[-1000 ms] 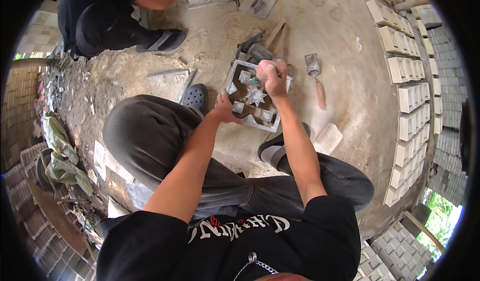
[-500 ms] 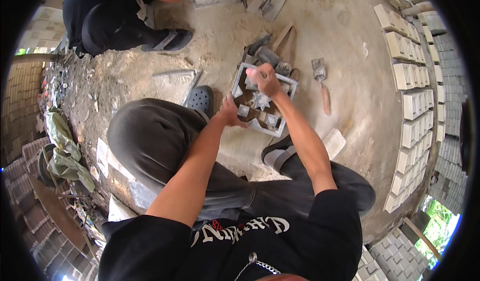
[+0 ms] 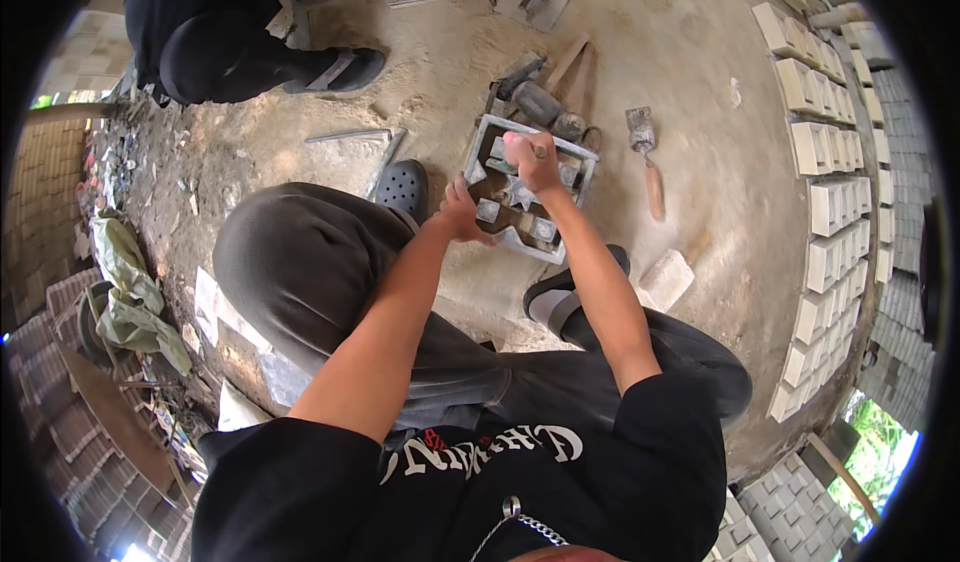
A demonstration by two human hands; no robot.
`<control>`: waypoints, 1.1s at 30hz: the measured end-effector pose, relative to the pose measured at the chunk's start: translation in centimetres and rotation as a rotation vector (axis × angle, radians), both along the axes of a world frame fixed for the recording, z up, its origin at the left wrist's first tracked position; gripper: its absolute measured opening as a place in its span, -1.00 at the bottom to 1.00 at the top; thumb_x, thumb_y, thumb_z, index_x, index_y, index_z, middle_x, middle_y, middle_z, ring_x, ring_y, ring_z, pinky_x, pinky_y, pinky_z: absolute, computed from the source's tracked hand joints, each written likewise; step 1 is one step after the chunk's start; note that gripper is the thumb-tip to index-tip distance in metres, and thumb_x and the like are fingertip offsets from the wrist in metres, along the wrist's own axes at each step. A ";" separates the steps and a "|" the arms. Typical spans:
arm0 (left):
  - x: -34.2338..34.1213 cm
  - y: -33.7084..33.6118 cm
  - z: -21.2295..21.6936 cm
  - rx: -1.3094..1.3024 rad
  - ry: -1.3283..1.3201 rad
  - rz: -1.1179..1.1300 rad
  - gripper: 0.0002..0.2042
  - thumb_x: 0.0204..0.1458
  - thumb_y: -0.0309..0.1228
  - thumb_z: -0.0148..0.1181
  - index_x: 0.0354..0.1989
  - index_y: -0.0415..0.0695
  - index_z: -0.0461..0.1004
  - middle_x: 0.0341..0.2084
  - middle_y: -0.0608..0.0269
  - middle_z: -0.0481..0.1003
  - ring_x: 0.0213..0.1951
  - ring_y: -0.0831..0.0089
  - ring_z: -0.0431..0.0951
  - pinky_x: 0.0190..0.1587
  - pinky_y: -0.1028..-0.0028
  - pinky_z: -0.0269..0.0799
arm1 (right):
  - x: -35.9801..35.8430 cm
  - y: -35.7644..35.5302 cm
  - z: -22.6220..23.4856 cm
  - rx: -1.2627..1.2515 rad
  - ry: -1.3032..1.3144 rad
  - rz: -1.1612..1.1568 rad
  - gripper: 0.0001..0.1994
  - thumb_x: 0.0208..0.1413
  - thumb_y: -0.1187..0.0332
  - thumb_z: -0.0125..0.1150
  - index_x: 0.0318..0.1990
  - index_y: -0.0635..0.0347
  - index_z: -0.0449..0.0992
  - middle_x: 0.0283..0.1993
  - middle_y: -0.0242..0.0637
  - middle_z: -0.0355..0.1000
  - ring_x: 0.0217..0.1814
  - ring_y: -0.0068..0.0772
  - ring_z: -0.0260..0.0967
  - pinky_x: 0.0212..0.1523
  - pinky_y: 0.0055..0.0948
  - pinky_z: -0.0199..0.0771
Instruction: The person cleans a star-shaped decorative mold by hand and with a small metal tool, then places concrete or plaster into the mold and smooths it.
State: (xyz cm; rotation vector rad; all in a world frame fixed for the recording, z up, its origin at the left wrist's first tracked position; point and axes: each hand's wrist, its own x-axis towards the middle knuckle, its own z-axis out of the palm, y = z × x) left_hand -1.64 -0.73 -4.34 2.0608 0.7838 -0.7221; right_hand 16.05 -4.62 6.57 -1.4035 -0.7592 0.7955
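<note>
Square grey metal mould frame with patterned inner dividers (image 3: pixel 527 188) sits on the sandy concrete floor (image 3: pixel 700 92), now a bit nearer the person's knees than a second ago. Left hand (image 3: pixel 463 210) grips its near edge. Right hand (image 3: pixel 530 157) has shifted over the middle, fist closed on a small tool. Wooden-handled steel trowel (image 3: pixel 646 157) lies just beside.

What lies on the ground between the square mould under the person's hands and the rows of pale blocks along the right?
In the head view, a trowel with a wooden handle lies on bare sandy ground between the mould and the blocks.
</note>
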 end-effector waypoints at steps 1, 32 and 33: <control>0.0 0.0 0.0 0.003 0.011 -0.001 0.59 -0.69 0.22 0.52 0.20 -0.57 -0.63 0.24 -0.50 -0.27 0.31 -0.26 -0.17 0.33 0.18 -0.07 | -0.1 -0.1 0.0 -0.043 -0.012 -0.002 -0.55 0.12 0.27 0.03 -0.78 0.30 0.23 -0.80 -0.48 0.11 -0.70 -0.67 0.01 -0.64 -0.46 -0.04; 0.4 0.5 1.0 -0.028 0.008 0.052 0.56 -0.67 0.19 0.53 0.23 -0.54 -0.59 0.24 -0.47 -0.26 0.30 -0.27 -0.14 0.33 0.19 -0.06 | 0.8 -0.6 0.7 -0.128 0.118 -0.446 -0.50 0.16 0.22 0.09 -0.80 0.15 0.18 -0.78 -0.54 0.08 -0.71 -0.68 -0.01 -0.65 -0.50 -0.08; 0.4 0.5 1.0 -0.023 0.004 0.052 0.56 -0.67 0.19 0.53 0.23 -0.54 -0.59 0.24 -0.47 -0.26 0.30 -0.27 -0.13 0.33 0.19 -0.05 | 1.5 -0.6 0.7 -0.109 0.031 -0.406 -0.46 0.17 0.21 0.10 -0.85 0.16 0.17 -0.82 -0.51 0.09 -0.74 -0.67 0.02 -0.66 -0.50 -0.06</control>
